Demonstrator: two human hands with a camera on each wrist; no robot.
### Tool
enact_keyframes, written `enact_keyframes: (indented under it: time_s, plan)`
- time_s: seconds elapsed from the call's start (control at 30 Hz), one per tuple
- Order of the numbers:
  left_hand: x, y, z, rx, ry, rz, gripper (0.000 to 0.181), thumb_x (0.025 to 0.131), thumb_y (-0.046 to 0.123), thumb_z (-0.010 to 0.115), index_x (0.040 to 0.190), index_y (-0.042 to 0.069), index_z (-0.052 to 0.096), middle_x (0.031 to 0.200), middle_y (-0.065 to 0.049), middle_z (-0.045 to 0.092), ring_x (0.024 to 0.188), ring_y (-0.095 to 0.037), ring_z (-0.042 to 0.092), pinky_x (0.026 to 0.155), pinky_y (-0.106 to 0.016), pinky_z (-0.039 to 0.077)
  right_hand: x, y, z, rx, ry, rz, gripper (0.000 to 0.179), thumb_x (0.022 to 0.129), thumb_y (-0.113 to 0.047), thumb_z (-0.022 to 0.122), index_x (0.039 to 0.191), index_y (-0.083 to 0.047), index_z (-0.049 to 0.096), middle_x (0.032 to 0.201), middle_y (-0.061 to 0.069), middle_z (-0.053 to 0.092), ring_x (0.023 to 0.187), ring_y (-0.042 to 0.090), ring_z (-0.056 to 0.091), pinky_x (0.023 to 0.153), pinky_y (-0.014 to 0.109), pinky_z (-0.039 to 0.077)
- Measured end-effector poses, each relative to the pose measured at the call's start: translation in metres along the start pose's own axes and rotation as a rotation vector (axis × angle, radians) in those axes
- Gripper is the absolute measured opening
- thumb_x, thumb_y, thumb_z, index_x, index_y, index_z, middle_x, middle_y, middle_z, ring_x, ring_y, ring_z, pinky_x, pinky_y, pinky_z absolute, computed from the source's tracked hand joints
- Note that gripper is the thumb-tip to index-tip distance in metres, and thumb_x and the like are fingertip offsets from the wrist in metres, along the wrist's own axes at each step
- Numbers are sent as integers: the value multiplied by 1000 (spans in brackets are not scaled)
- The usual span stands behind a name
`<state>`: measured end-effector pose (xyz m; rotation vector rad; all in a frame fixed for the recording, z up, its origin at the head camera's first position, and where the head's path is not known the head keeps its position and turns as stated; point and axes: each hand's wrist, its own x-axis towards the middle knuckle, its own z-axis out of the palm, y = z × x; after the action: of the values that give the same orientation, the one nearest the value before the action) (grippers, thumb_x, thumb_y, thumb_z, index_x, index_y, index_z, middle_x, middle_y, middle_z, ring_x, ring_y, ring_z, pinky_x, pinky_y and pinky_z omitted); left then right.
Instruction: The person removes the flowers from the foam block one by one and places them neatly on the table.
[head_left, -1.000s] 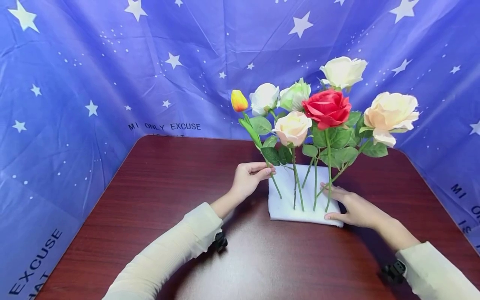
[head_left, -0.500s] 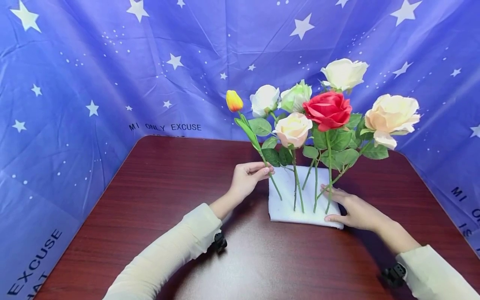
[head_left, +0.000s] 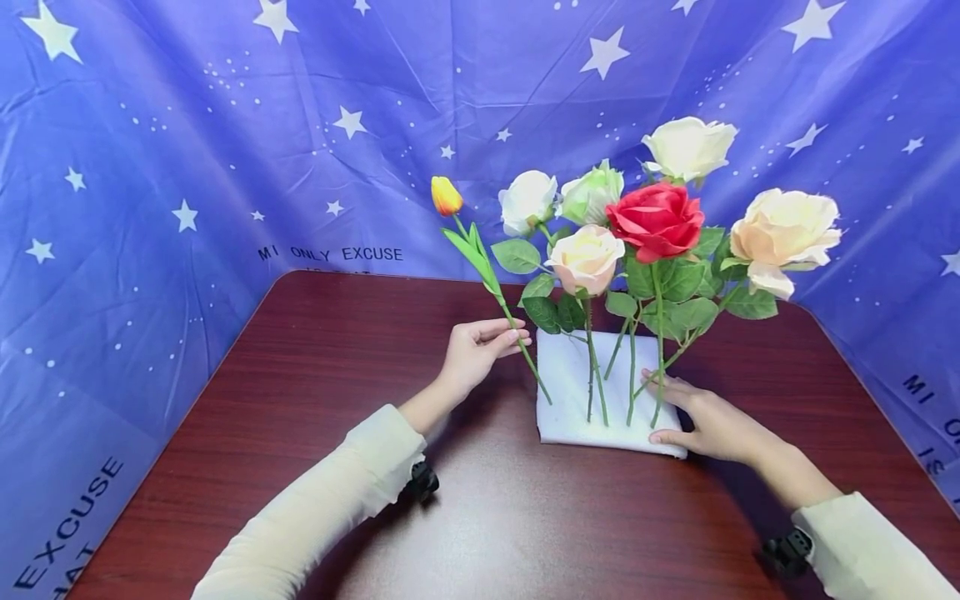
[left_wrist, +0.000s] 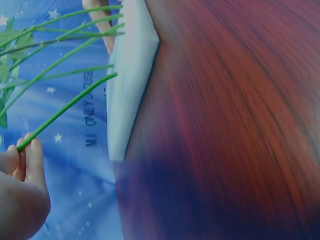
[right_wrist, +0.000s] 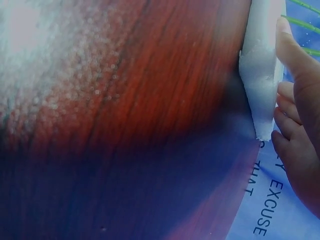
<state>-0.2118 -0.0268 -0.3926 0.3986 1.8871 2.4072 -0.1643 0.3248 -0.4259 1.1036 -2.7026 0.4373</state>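
Observation:
In the head view my left hand (head_left: 480,354) pinches the thin green stem of a yellow-orange tulip (head_left: 446,197) between thumb and fingers. The tulip leans left, its lower end over the left part of a white foam block (head_left: 570,427). In the left wrist view the stem (left_wrist: 67,111) ends at the foam's face; I cannot tell whether it touches. My right hand (head_left: 708,417) rests on the block's right side with fingers and thumb spread. Several roses stand in the foam, among them a red rose (head_left: 656,221) and a pale pink rose (head_left: 587,260).
A large peach rose (head_left: 783,237) leans out to the right over my right hand. White roses (head_left: 688,148) rise at the back. The block lies on a dark red wooden table (head_left: 337,375), and a blue star-printed cloth (head_left: 300,125) hangs behind and at the sides.
My left hand has moved left with the tulip, whose flower leans further left and whose stem end has shifted left over the foam. The right hand and the roses hardly differ.

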Motion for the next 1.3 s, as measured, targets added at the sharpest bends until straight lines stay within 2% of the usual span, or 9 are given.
enact_keyframes:
  time_s: [0.07,0.17,0.27,0.43,0.67,0.73,0.93,1.13,1.3]
  plan:
    - [-1,1,-8,19,-7,-19,27,91,-8,57,114,-20,59,110,-41,60,82,-8,73,85,-30,61,0,0,0,-1,4,-2,73,71,-35,83,128,4,58,133,25,58,135,13,39,108,-8,8]
    - [-2,3,-22,47,-19,-51,27,91,-8,57,114,-20,59,111,-40,60,81,-5,72,85,-30,61,-1,0,1,1,8,-4,74,71,-35,83,128,4,58,132,25,58,136,11,37,109,-8,8]
    - [-4,6,-36,74,-27,-90,27,91,-7,58,115,-19,59,108,-37,64,83,-10,73,86,-31,61,-1,1,1,12,13,-5,74,71,-34,83,128,4,58,133,26,58,137,3,29,108,-8,9]
    - [-10,12,-59,134,-64,-152,28,91,-4,59,116,-17,60,97,-22,74,88,-19,74,88,-36,61,-1,1,1,26,15,-3,74,71,-35,83,129,3,57,133,26,57,136,-7,20,108,-9,8]
    - [-16,21,-86,187,-126,-194,31,92,-3,59,120,-16,58,111,-40,61,86,-14,74,91,-42,59,-2,3,1,35,17,8,74,71,-34,83,129,3,57,133,26,57,136,-6,20,108,-8,9]
    - [-17,24,-94,188,-134,-201,32,92,-2,58,121,-16,57,111,-39,62,88,-17,74,92,-42,59,-2,2,2,36,18,13,73,71,-34,83,129,3,57,134,26,57,136,-8,19,108,-8,8]
    - [-20,31,-120,206,-143,-234,36,93,-1,58,125,-17,53,96,-10,76,91,-19,74,94,-43,57,-2,1,2,28,14,30,74,72,-36,82,130,1,57,135,24,56,137,-5,23,107,-9,7]
    - [-28,37,-145,256,-129,-254,38,93,-2,57,126,-19,51,96,-9,76,90,-17,74,94,-47,56,-2,1,2,33,18,29,74,71,-35,83,130,1,57,134,25,57,137,-6,22,108,-8,8]
    - [-35,39,-168,270,-91,-259,41,93,-3,57,127,-24,45,89,3,76,85,-11,73,89,-39,60,-3,2,2,34,26,18,74,70,-35,83,129,2,58,133,26,57,136,-11,17,109,-8,8]
